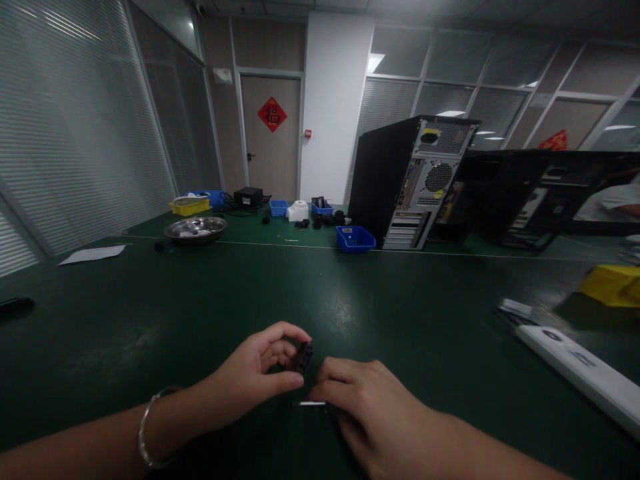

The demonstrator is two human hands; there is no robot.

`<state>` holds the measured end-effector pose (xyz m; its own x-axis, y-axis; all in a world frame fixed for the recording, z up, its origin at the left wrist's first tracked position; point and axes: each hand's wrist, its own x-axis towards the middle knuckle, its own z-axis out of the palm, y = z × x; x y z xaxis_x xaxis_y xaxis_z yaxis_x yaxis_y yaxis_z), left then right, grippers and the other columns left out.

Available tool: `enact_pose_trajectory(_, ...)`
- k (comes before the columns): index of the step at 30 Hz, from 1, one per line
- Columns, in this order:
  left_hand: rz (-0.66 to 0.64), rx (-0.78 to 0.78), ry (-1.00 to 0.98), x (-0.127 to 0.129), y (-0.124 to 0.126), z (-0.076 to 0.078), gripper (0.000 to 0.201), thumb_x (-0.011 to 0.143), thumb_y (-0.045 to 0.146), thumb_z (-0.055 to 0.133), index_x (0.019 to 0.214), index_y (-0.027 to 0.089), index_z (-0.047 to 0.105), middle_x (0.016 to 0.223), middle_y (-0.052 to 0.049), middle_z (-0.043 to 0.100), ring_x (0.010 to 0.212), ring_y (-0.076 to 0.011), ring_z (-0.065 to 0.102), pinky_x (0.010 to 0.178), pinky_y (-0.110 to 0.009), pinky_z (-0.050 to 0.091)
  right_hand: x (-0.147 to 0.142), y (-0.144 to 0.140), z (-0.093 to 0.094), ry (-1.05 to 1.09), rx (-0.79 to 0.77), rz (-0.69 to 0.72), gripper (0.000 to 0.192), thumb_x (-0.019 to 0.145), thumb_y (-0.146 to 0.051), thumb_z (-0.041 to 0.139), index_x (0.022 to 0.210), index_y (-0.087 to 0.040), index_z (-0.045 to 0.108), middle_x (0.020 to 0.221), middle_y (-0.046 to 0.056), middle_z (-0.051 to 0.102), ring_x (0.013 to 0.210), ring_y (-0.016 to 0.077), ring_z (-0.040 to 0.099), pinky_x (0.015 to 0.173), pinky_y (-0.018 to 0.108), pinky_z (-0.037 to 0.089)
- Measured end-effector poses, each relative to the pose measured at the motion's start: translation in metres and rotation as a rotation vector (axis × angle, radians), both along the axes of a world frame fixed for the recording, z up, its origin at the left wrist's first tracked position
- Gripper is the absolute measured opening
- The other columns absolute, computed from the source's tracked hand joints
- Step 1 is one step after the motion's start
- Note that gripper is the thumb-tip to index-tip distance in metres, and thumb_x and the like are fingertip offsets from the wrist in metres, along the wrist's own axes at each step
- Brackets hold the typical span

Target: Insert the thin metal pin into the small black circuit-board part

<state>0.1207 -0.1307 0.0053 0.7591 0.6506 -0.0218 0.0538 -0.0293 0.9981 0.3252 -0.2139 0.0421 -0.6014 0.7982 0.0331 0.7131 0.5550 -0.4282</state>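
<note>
A small black block-like part with recesses in its face (303, 358) is pinched between the thumb and fingers of my left hand (270, 363). My right hand (365, 407) is just to the right, its fingers curled down and closed around a thin dark object with a bright, shiny edge (311, 403). What this thin object is I cannot make out, since the fingers cover most of it. Both hands are above the near part of the green table (210, 300), close together but apart.
A long white box (580, 367) lies at the right, near a yellow bin (613, 285). Farther back stand a blue bin (355, 239), a computer tower (385, 180) and a metal bowl (195, 229). A paper sheet (93, 254) lies at the left.
</note>
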Motion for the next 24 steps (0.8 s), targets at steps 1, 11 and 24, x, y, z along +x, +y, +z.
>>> enact_pose_trajectory(1, -0.001, -0.005, -0.002, -0.0001, -0.0001, 0.0001, 0.042, 0.074, 0.018, 0.067, 0.112, 0.017, 0.049, 0.095, -0.004, 0.062, 0.092, -0.0183, 0.059, 0.084, -0.037, 0.044, 0.0003, 0.0001, 0.0004, 0.0, -0.005, 0.002, 0.031, 0.079, -0.009, 0.046, 0.103, -0.022, 0.059, 0.102, 0.003, 0.06, 0.09, 0.0164, 0.056, 0.075, 0.026, 0.042)
enact_pose_trajectory(11, -0.007, -0.017, -0.027, -0.0009, -0.0009, 0.0009, 0.043, 0.074, 0.017, 0.068, 0.112, 0.016, 0.049, 0.094, -0.003, 0.061, 0.09, -0.0163, 0.057, 0.082, -0.034, 0.044, -0.0011, 0.002, 0.0005, 0.123, -0.054, 0.001, 0.03, 0.082, -0.009, 0.048, 0.106, -0.023, 0.058, 0.105, 0.002, 0.058, 0.092, 0.0151, 0.056, 0.08, 0.024, 0.043)
enact_pose_trajectory(24, -0.009, -0.011, -0.05, -0.0025, -0.0007, -0.0022, 0.049, 0.073, 0.016, 0.068, 0.118, 0.017, 0.049, 0.097, -0.005, 0.06, 0.092, -0.0175, 0.057, 0.085, -0.035, 0.044, 0.0015, 0.0042, 0.0002, 0.23, -0.178, -0.019, 0.033, 0.077, -0.009, 0.061, 0.104, -0.027, 0.059, 0.105, -0.003, 0.058, 0.094, 0.0137, 0.056, 0.082, 0.023, 0.042)
